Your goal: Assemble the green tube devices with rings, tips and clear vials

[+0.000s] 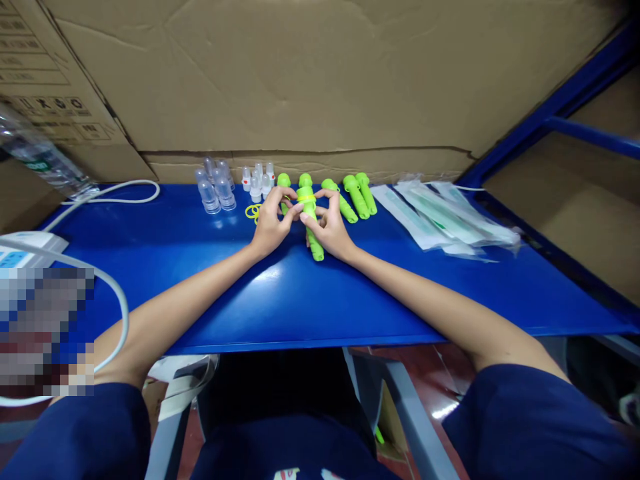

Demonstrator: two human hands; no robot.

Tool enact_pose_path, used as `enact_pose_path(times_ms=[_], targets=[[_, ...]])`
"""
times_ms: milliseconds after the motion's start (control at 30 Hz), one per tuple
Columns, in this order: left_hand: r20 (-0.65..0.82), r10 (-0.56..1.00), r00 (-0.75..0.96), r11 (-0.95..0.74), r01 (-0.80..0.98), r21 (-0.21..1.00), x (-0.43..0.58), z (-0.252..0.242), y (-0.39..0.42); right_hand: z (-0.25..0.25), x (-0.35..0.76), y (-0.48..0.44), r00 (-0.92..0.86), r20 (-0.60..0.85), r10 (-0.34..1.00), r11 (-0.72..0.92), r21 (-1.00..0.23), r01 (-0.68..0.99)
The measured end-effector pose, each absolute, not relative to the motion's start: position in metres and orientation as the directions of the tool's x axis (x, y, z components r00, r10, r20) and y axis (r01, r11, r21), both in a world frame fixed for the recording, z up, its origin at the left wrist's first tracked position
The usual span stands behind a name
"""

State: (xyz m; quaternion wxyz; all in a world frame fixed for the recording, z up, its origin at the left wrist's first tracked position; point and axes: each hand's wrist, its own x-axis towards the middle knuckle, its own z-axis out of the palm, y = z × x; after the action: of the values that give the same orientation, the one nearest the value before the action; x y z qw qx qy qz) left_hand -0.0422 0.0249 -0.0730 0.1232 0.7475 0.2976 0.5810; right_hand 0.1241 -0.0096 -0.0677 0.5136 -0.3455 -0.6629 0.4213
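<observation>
I have the tube (313, 235) in the middle, above the counter, its far end toward twelve and its near end toward half past five. The left hand (273, 223) comes in from nine, the right hand (331, 230) from three, and the fingers of both are clamped on the tube near its yellow ring (306, 197). Whether the tube's near end touches the counter, I can't tell.

My worry is uneven pressure: if one thumb pushes harder, the tube could roll and the ring sit crooked or spring off. The smooth plastic may slip too. The left elbow or wrist, swinging toward ten, could scatter the loose rings (253, 212) or topple the caps (255, 190) and vials (225, 195), which stand narrow. A snag on the cable (120, 293), looping from ten round to eight, could jerk that arm.

The counter (280, 300) is blue and glossy, so I'd expect round pieces to roll easily on it. More tubes (354, 198) lie at two, packets (425, 213) at three. Cardboard (300, 80) walls off twelve; a bottle (45, 160) leans near ten, and a white box (37, 247) sits at nine. A blue frame (555, 107) rises at two, grey chair arms (417, 420) show around six, and reddish floor (425, 373) at five.
</observation>
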Motion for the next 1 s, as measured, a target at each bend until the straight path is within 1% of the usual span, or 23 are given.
enact_pose_path(times_ms=[133, 367, 600, 833, 1000], targets=[[0.781, 0.61, 0.133, -0.775, 0.306, 0.553, -0.0429, -0.0708, 0.0229, -0.0694, 0.1246, -0.0082, -0.232, 0.374, 0.898, 0.39, -0.92, 0.028], [0.713, 0.682, 0.165, -0.719, 0.328, 0.612, -0.0441, -0.0676, 0.0223, -0.0694, 0.1271, -0.0086, -0.236, 0.355, 0.904, 0.38, -0.923, 0.066], [0.72, 0.674, 0.165, -0.728, 0.312, 0.611, -0.0438, -0.0683, 0.0228, -0.0701, 0.1256, -0.0085, -0.223, 0.426, 0.877, 0.459, -0.88, 0.123], [0.706, 0.683, 0.184, -0.721, 0.319, 0.615, -0.0436, -0.0691, 0.0223, -0.0741, 0.1216, -0.0019, -0.159, 0.463, 0.872, 0.483, -0.866, 0.127], [0.68, 0.701, 0.213, -0.709, 0.311, 0.633, -0.0434, -0.0692, 0.0209, -0.0713, 0.1217, -0.0047, -0.187, 0.472, 0.861, 0.498, -0.857, 0.132]])
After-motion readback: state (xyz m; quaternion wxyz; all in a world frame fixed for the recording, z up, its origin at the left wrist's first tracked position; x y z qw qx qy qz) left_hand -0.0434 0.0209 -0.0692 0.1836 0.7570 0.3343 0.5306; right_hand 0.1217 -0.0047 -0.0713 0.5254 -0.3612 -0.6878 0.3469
